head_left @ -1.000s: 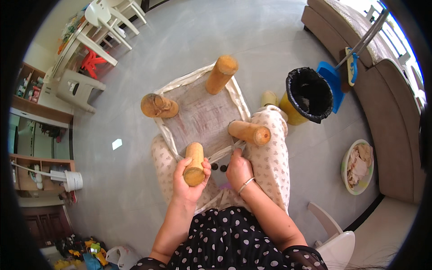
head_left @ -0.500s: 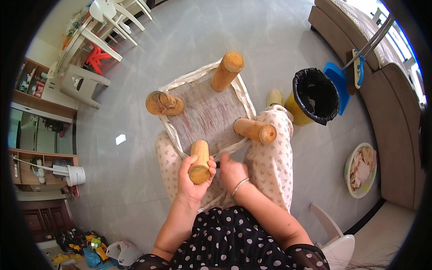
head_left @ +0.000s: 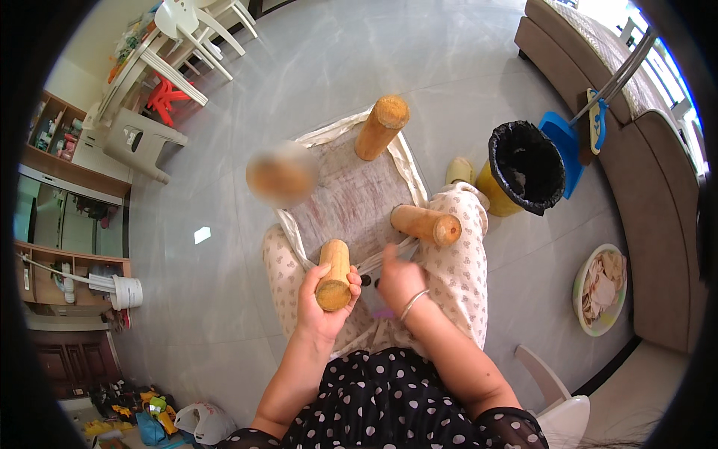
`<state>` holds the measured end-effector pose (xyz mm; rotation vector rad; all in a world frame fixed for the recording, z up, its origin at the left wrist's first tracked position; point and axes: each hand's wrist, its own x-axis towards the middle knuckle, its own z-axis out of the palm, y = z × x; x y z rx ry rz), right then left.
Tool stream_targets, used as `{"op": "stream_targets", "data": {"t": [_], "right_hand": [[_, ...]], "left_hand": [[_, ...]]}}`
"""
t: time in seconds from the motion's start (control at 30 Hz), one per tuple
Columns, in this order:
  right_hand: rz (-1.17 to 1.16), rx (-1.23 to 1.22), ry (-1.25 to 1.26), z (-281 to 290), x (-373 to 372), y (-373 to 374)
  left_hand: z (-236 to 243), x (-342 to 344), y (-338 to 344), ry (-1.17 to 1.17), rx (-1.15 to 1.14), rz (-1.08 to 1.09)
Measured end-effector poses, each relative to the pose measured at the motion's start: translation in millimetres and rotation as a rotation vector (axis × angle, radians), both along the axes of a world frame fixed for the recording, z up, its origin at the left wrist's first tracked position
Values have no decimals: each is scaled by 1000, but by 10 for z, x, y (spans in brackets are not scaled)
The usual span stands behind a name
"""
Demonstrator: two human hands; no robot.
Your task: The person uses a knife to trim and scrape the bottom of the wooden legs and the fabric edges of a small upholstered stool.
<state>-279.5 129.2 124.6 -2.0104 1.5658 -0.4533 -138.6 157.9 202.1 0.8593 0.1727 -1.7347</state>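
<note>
An upturned stool (head_left: 344,196) rests across my lap, its underside facing up and pale cloth wrapped round its edges. My left hand (head_left: 323,299) is closed round the near-left wooden stool leg (head_left: 333,263), thumb on one side and fingers on the other. By the stool's near edge, my right hand (head_left: 402,283) is smeared by motion, so its fingers and anything in them are unclear. Two small dark round things (head_left: 366,280) and a purple item (head_left: 383,313) show between my hands. The far leg (head_left: 381,127) and right leg (head_left: 426,224) stick up; the left one is blurred.
To the right stand a yellow bin (head_left: 502,183) with a black liner, a blue dustpan (head_left: 561,150) and a brown sofa (head_left: 658,224). A basin (head_left: 577,303) of cloths sits lower right. A grey plastic stool (head_left: 142,142) and white chairs (head_left: 179,22) are upper left.
My right hand has moved a little right, away from my left hand, uncovering the dark round things and the purple item. My left hand keeps its hold on the stool leg.
</note>
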Motion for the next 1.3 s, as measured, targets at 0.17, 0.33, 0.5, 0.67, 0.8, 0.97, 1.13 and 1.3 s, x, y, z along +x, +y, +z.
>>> {"op": "stream_targets", "data": {"t": [0.17, 0.33, 0.5, 0.67, 0.8, 0.97, 1.13, 1.3], "right_hand": [[-17, 61, 92, 88, 19, -33], [13, -14, 47, 56, 47, 6], [-73, 92, 79, 59, 31, -156], [114, -51, 45, 117, 145, 46], [-25, 114, 80, 175, -25, -219], [220, -33, -16, 127, 118, 13], [132, -220, -307, 175, -170, 15], [-126, -602, -617, 468, -362, -10]], "left_hand": [[-16, -18, -10, 14, 14, -4], [-10, 11, 9, 16, 28, -13], [-5, -3, 10, 13, 30, -11], [-31, 17, -6, 29, 13, -29], [-2, 11, 27, 14, 32, -6], [-44, 21, -29, 33, 23, -20], [-43, 36, 27, -51, -11, -33], [-279, 47, 161, -163, -236, -55]]}}
